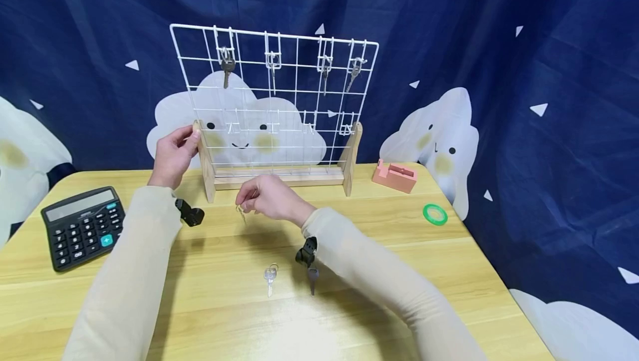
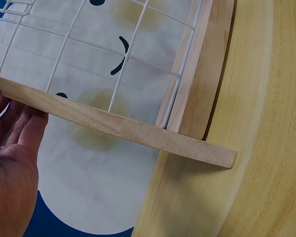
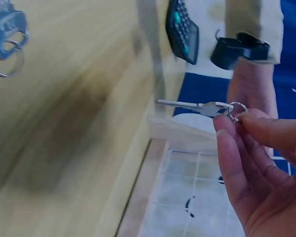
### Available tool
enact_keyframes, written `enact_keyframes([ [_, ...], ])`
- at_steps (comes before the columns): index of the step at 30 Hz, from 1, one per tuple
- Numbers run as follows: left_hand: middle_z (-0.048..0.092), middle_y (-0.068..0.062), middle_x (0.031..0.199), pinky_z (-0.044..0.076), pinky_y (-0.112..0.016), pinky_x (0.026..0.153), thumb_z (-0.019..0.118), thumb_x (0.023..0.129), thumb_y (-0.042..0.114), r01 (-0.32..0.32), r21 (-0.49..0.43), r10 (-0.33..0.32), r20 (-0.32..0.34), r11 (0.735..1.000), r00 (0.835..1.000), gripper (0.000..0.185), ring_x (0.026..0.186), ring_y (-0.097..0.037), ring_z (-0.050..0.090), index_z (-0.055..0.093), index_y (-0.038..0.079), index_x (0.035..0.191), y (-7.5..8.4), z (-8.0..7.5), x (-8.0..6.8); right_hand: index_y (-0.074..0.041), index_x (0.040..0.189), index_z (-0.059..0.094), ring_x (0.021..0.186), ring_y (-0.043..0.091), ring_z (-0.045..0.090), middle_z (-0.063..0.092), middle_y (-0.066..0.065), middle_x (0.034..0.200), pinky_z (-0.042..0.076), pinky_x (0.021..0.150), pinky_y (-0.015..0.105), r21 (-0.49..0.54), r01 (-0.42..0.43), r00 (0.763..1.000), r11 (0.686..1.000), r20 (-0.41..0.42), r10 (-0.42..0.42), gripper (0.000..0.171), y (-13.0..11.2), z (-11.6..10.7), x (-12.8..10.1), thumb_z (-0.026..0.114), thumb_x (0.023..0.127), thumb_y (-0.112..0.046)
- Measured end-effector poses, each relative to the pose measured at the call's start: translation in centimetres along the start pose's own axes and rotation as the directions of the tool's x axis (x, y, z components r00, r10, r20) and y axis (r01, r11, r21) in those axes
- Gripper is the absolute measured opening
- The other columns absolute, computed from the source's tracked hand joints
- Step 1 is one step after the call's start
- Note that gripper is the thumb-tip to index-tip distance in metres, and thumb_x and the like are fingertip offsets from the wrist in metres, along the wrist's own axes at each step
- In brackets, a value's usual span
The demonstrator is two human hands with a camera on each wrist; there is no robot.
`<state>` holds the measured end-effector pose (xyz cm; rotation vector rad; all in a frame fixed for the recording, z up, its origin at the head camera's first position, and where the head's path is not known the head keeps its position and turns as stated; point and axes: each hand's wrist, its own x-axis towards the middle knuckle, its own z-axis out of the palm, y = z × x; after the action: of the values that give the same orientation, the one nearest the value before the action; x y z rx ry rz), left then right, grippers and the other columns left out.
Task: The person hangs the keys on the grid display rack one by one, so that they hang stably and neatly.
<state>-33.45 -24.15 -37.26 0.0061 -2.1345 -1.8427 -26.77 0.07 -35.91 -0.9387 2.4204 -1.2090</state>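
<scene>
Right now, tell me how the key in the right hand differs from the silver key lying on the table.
The held key hangs off the table, pinched by its ring in the right hand; the silver key lies flat, untouched. The held key is near the rack; the silver key lies nearer the person. Both carry a ring.

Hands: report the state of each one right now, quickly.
Left hand: grips the left wooden post of the wire rack.
Right hand: pinches a key by its ring.
</scene>
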Motion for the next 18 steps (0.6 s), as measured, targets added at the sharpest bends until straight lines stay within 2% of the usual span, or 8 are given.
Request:
enact_keyframes([
  [3, 0.057, -0.005, 0.120, 0.049, -0.024, 0.096, 0.056, 0.101, 0.031, -0.001, 0.008, 0.001, -0.001, 1.000, 1.000, 0.053, 0.104, -0.010, 0.054, 0.049, -0.001, 0.142, 0.0, 0.0, 0.0, -0.001, 0.090, 0.072, 0.075, 0.017, 0.067, 0.070, 0.003, 0.081, 0.059, 0.066, 0.029, 0.030, -0.015, 0.999, 0.999, -0.043, 0.016, 0.009, -0.4, -0.6, 0.2, 0.067, 0.089, 0.007],
  [8, 0.054, -0.010, 0.127, 0.047, -0.028, 0.099, 0.054, 0.101, 0.034, 0.006, 0.023, -0.006, 0.000, 1.000, 1.000, 0.054, 0.106, -0.011, 0.053, 0.049, 0.002, 0.144, -0.1, 0.0, -0.1, 0.004, 0.091, 0.071, 0.079, 0.025, 0.068, 0.068, 0.005, 0.079, 0.059, 0.067, 0.028, 0.087, -0.014, 0.996, 0.996, -0.089, 0.022, 0.009, -0.9, -1.2, 0.6, 0.066, 0.088, 0.010],
  [12, 0.054, -0.010, 0.127, 0.047, -0.029, 0.099, 0.054, 0.101, 0.035, 0.001, 0.025, -0.001, 0.000, 1.000, 1.000, 0.054, 0.106, -0.011, 0.053, 0.049, 0.002, 0.143, -0.1, 0.1, -0.1, 0.004, 0.091, 0.072, 0.076, 0.021, 0.068, 0.068, 0.003, 0.077, 0.058, 0.068, 0.026, 0.075, 0.006, 0.993, 0.997, -0.117, 0.003, 0.008, -1.4, -1.6, 0.9, 0.067, 0.088, 0.010],
  [18, 0.054, -0.010, 0.126, 0.047, -0.028, 0.098, 0.055, 0.100, 0.035, 0.003, 0.004, -0.003, 0.005, 1.000, 1.000, 0.055, 0.105, -0.011, 0.053, 0.049, 0.001, 0.143, 0.0, 0.0, -0.1, 0.000, 0.089, 0.073, 0.071, 0.014, 0.066, 0.068, 0.001, 0.077, 0.056, 0.065, 0.022, 0.031, 0.058, 0.986, 0.998, -0.159, -0.053, 0.008, -2.5, -2.6, 1.7, 0.068, 0.088, 0.007],
])
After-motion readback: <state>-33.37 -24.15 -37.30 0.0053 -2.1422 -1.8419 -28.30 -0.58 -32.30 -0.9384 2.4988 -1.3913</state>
